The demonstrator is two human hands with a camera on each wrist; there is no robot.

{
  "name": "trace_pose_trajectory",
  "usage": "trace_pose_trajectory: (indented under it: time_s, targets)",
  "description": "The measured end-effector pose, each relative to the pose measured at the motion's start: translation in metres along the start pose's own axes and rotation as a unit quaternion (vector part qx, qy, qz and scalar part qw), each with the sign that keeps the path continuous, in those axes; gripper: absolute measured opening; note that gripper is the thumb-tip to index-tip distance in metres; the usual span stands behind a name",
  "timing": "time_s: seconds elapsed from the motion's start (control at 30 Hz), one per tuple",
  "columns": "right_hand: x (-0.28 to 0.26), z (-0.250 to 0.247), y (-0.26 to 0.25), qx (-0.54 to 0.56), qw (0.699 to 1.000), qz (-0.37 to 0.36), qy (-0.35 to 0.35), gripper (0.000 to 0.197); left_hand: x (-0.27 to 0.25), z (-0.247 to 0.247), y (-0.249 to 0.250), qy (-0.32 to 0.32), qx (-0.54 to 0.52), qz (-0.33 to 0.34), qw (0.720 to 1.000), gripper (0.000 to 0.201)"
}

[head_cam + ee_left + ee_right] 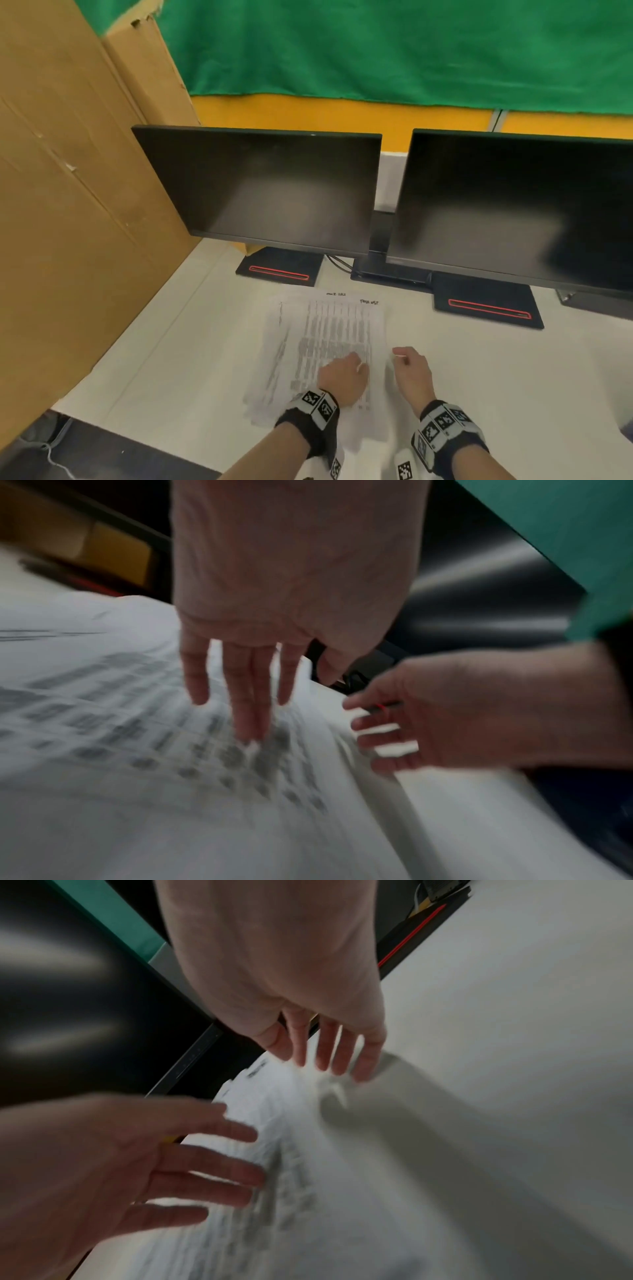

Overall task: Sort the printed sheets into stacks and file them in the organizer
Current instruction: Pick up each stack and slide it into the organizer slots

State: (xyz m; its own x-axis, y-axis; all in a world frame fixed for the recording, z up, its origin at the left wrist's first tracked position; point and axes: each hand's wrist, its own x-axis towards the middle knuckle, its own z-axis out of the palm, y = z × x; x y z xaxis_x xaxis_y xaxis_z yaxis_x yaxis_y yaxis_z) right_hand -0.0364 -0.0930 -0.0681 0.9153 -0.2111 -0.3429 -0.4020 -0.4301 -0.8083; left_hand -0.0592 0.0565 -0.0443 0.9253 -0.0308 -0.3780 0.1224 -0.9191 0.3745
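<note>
A loose stack of printed sheets with dense table text lies on the white desk in front of the monitors. My left hand rests on the stack's lower right part. In the left wrist view its straight fingers touch the top sheet. My right hand is at the stack's right edge. In the right wrist view its straight fingers reach the slightly raised paper edge. Both wrist views are blurred. No organizer is in view.
Two dark monitors stand behind the sheets on black bases with red stripes. A tall cardboard panel walls the left side. Green cloth hangs at the back. The desk's front edge runs at lower left.
</note>
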Motion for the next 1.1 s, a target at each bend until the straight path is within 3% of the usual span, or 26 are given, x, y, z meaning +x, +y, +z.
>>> trace_pose_trajectory:
  time_s: [0.1, 0.17, 0.27, 0.43, 0.53, 0.63, 0.73, 0.83, 0.93, 1.0, 1.1]
  targets:
    - [0.006, -0.01, 0.004, -0.02, 0.997, 0.068, 0.033, 0.04, 0.014, -0.018, -0.015, 0.085, 0.001, -0.023, 0.996, 0.032]
    - [0.006, -0.018, 0.006, -0.025, 0.993, 0.106, 0.037, 0.045, 0.024, -0.026, -0.041, 0.121, 0.006, -0.128, 0.984, 0.037]
    - [0.007, -0.02, 0.01, -0.011, 0.989, 0.144, 0.021, 0.051, 0.031, -0.034, -0.068, 0.105, -0.087, -0.268, 0.954, 0.057]
    - [0.018, -0.009, 0.008, 0.027, 0.976, 0.215, -0.013, 0.054, 0.04, -0.044, -0.063, 0.058, -0.214, -0.314, 0.923, 0.064]
    - [0.018, -0.006, -0.004, 0.045, 0.97, 0.236, -0.026, 0.049, 0.039, -0.039, -0.045, 0.005, -0.305, -0.29, 0.907, 0.07]
    - [0.02, -0.008, -0.006, 0.043, 0.963, 0.265, -0.024, 0.053, 0.035, -0.034, -0.031, -0.046, -0.273, -0.277, 0.92, 0.066]
    - [0.02, -0.015, 0.005, 0.027, 0.961, 0.273, -0.041, 0.052, 0.033, -0.034, -0.025, -0.054, -0.221, -0.282, 0.932, 0.061]
    - [0.006, -0.021, 0.002, 0.075, 0.969, 0.232, -0.04, 0.053, 0.034, -0.034, -0.018, -0.012, -0.265, -0.259, 0.929, 0.057]
    - [-0.012, -0.033, -0.018, 0.207, 0.971, 0.121, -0.024, 0.038, 0.034, -0.042, -0.007, 0.061, -0.42, -0.211, 0.881, 0.049]
    - [-0.021, -0.048, -0.04, 0.266, 0.963, 0.037, -0.004, 0.023, 0.032, -0.06, 0.004, 0.125, -0.492, -0.142, 0.85, 0.047]
    - [-0.025, -0.073, -0.072, 0.325, 0.944, -0.058, 0.028, 0.018, 0.026, -0.092, 0.028, 0.211, -0.533, -0.002, 0.82, 0.047]
